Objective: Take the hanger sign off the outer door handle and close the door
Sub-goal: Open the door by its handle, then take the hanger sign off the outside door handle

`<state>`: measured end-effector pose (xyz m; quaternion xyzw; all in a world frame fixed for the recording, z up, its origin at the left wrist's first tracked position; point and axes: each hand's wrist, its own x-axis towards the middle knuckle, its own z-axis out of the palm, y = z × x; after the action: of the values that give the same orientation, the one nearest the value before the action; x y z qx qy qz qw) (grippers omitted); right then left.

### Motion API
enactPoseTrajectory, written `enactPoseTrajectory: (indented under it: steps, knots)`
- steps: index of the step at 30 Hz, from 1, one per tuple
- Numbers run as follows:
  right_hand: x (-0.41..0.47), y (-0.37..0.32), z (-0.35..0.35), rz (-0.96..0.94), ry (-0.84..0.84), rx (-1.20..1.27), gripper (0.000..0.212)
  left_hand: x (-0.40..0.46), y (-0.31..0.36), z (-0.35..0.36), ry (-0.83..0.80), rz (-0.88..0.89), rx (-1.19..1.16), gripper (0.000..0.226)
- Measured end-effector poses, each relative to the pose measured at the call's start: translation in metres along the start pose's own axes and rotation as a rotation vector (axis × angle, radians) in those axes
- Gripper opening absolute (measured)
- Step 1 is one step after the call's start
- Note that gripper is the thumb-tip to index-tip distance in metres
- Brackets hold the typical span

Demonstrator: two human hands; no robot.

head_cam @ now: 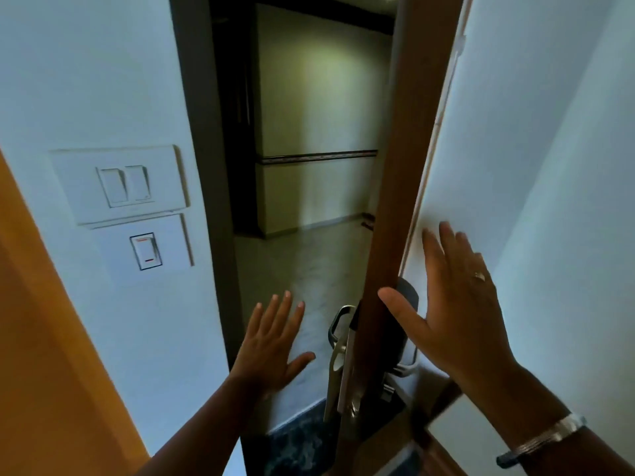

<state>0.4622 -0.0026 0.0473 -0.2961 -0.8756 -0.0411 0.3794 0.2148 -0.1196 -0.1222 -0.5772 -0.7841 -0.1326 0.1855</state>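
The door (405,166) stands open, its brown edge facing me and its white inner face to the right. My right hand (453,304) is spread flat on that inner face, thumb across the door edge, just above the inner handle (407,364). The outer handle (338,324), a silver lever on a metal plate, juts out on the far side of the edge. I cannot make out a hanger sign on it. My left hand (271,345) hovers open in the gap, fingers spread, holding nothing, left of the outer handle.
The dark door frame (206,166) runs down the left of the opening. Light switches (123,185) and a single switch (146,250) sit on the white wall at left. An orange panel (41,338) fills the lower left. A hallway with a pale floor (302,269) lies beyond.
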Motion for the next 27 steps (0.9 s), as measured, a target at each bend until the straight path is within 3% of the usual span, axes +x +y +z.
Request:
enactPoseTrajectory:
  steps: [6, 14, 27]
  knots:
    - [0.009, -0.007, -0.040, -0.089, 0.301, -0.170, 0.102, 0.041, 0.052, 0.027, -0.116, 0.270, -0.112, 0.098]
    - [0.024, 0.025, -0.042, -0.095, 0.362, -0.431, 0.108, 0.077, 0.121, 0.050, -0.243, 0.512, -0.368, 0.102]
    - [0.021, 0.077, -0.039, -0.072, 0.581, -0.503, 0.108, 0.088, 0.179, 0.053, -0.236, 0.569, -0.598, 0.104]
